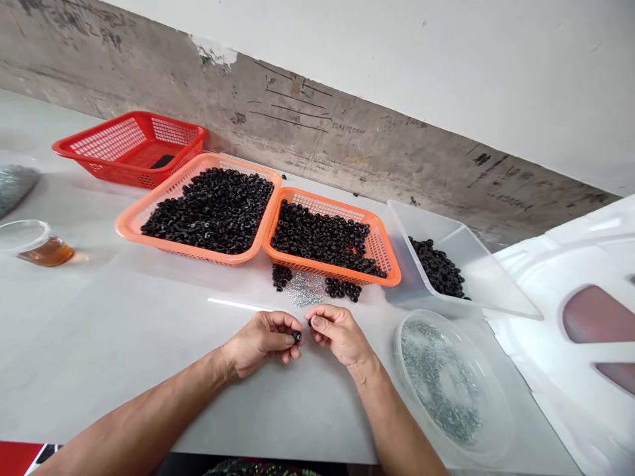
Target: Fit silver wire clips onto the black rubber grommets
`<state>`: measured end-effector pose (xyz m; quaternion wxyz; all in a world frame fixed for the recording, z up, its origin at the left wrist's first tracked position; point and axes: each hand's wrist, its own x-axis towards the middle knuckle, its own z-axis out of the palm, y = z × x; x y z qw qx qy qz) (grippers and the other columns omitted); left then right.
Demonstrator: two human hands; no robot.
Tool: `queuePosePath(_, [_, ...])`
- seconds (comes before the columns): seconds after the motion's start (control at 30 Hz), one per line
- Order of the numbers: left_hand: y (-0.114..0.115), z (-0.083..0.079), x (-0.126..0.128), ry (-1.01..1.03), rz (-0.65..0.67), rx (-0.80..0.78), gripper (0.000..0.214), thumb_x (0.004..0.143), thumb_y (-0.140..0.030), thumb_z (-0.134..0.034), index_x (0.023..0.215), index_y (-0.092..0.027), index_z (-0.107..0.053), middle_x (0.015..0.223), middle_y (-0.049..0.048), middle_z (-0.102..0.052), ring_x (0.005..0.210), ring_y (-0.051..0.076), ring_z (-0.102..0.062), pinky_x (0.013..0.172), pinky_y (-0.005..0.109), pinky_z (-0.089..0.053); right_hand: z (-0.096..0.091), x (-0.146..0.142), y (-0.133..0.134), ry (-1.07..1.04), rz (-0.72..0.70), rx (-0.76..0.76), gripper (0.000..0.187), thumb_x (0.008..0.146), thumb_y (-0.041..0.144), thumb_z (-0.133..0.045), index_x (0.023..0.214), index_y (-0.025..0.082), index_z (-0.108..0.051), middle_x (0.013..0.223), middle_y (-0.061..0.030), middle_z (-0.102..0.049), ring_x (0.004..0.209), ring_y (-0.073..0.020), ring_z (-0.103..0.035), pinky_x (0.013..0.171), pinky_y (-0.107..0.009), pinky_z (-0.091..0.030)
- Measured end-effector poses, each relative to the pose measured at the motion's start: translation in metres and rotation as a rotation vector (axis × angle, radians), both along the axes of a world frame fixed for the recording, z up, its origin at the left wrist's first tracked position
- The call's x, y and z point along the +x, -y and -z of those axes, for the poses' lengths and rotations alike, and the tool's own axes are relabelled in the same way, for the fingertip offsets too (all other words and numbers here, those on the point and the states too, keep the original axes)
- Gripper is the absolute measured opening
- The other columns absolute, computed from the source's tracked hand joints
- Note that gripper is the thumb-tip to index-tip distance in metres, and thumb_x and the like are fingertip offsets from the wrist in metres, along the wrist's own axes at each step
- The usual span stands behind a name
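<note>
My left hand [262, 340] pinches a small black ring-like part [296, 336] with a pale spot at its centre, between thumb and forefinger. Close beside it, my right hand [337, 330] is closed on another small dark piece [310, 322], mostly covered by the fingertips. Just beyond the hands lies a loose spread of tiny silvery pieces [304, 289]. Small clusters of black rings flank it, one on the left [282, 276] and one on the right [343, 289]. A thin white strip [233, 303] lies on the table behind my left hand.
Behind stand a large orange basket [129, 228] and a smaller one [394, 268], both holding black parts. A red basket [94, 166] is far left, near a cup of amber liquid [49, 251]. To the right are a clear bin [489, 284] and a round tub [501, 413] of silvery pieces.
</note>
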<state>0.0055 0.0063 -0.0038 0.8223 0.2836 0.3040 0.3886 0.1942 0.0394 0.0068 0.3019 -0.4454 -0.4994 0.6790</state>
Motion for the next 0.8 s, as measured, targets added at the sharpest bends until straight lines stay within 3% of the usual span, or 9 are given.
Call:
queuePosePath(0.2, [-0.003, 0.002, 0.000, -0.025, -0.061, 0.002, 0.021, 0.068, -0.015, -0.071, 0.087, -0.010, -0.064, 0.075, 0.0066, -0.065, 0.062, 0.014, -0.060, 0.054, 0.024, -0.042, 0.002, -0.001, 0.006, -0.048, -0.017, 0.023, 0.021, 0.076, 0.032, -0.064, 0.087, 0.014, -0.066, 0.063, -0.0013, -0.060, 0.056, -0.0118, -0.057, 0.050, -0.024, -0.045])
queuePosePath(0.43, [-0.002, 0.005, 0.001, -0.131, -0.106, 0.043, 0.021, 0.070, -0.014, -0.068, 0.089, -0.010, -0.060, 0.072, 0.0055, -0.065, 0.062, 0.014, -0.060, 0.056, 0.025, -0.043, -0.009, -0.009, 0.017, 0.165, 0.007, 0.143, 0.015, 0.077, 0.023, -0.057, 0.085, 0.014, -0.065, 0.066, -0.0015, -0.063, 0.059, -0.0127, -0.060, 0.053, -0.025, -0.047])
queuePosePath(0.6, [-0.001, 0.002, 0.003, -0.215, -0.115, 0.059, 0.020, 0.070, -0.017, -0.067, 0.086, -0.011, -0.058, 0.066, 0.0046, -0.065, 0.059, 0.013, -0.058, 0.056, 0.026, -0.043, -0.017, -0.017, 0.021, 0.297, 0.086, 0.180, 0.007, 0.072, 0.017, -0.054, 0.076, 0.017, -0.059, 0.062, 0.0011, -0.060, 0.055, -0.0121, -0.058, 0.051, -0.023, -0.046])
queuePosePath(0.8, [0.000, 0.003, 0.004, -0.270, -0.120, 0.096, 0.017, 0.071, -0.018, -0.064, 0.085, -0.012, -0.058, 0.064, 0.0039, -0.066, 0.057, 0.012, -0.056, 0.058, 0.026, -0.043, -0.007, -0.017, 0.025, 0.399, 0.066, 0.300, 0.003, 0.075, 0.021, -0.052, 0.076, 0.019, -0.054, 0.063, 0.0022, -0.056, 0.052, -0.0101, -0.050, 0.048, -0.021, -0.042])
